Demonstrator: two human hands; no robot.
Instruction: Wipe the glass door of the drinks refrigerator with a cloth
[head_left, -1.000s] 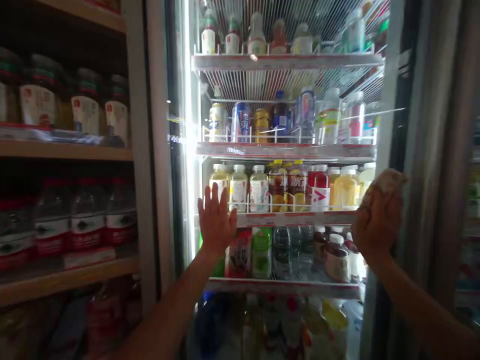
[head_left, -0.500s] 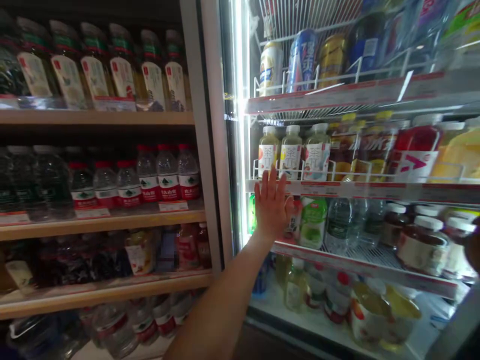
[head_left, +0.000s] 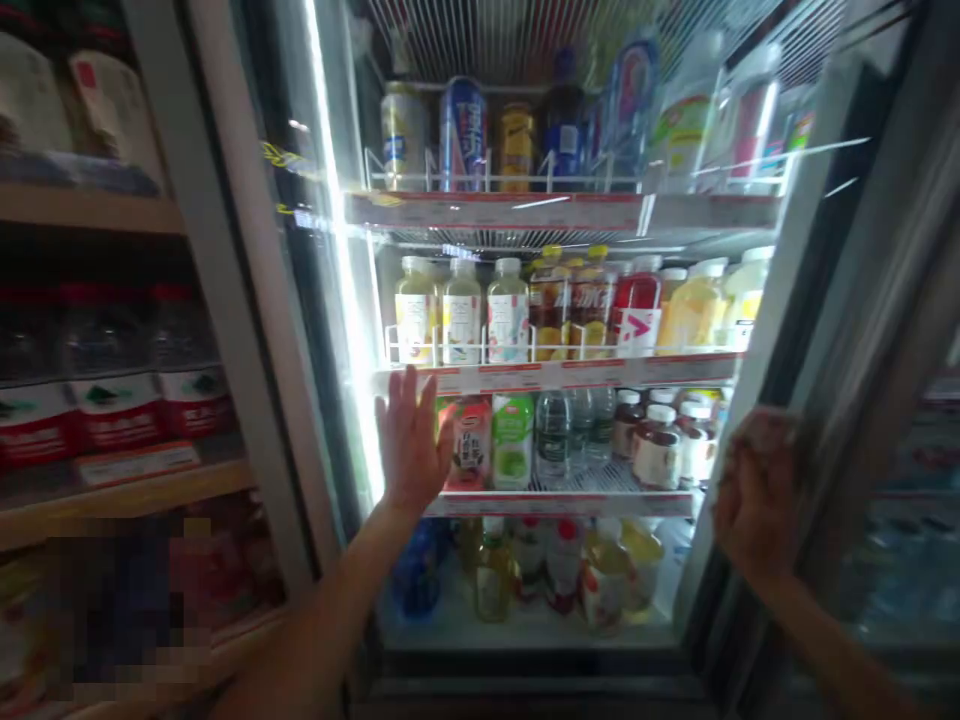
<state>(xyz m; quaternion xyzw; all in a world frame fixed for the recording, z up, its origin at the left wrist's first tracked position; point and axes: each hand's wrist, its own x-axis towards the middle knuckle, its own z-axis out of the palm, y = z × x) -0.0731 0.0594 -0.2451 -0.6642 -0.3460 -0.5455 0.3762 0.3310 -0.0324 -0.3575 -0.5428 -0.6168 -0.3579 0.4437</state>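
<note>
A person's left hand (head_left: 412,440) is reaching toward the left part of a lit, glass-fronted cooler (head_left: 540,665), its palm flat and bare fingers straight and parted; whether it is touching the glass, the view is leaving unclear. At the cooler's right edge, the right hand (head_left: 757,515) is gripping a pale, crumpled cloth (head_left: 766,428) in bent fingers, the soft bundle bulging above the knuckles. Inside the cooler, cylindrical metal cans (head_left: 463,135) are lining a high wire-railed shelf, and slim, white-capped bottles (head_left: 463,312) are standing on the one below. Squat, rounded dark bottles (head_left: 658,447) are sitting lower, toward the cooler's right. Left of the cooler, clear plastic water bottles (head_left: 114,400) with red-and-white labels are standing on a wood-edged shelf (head_left: 150,495).
</note>
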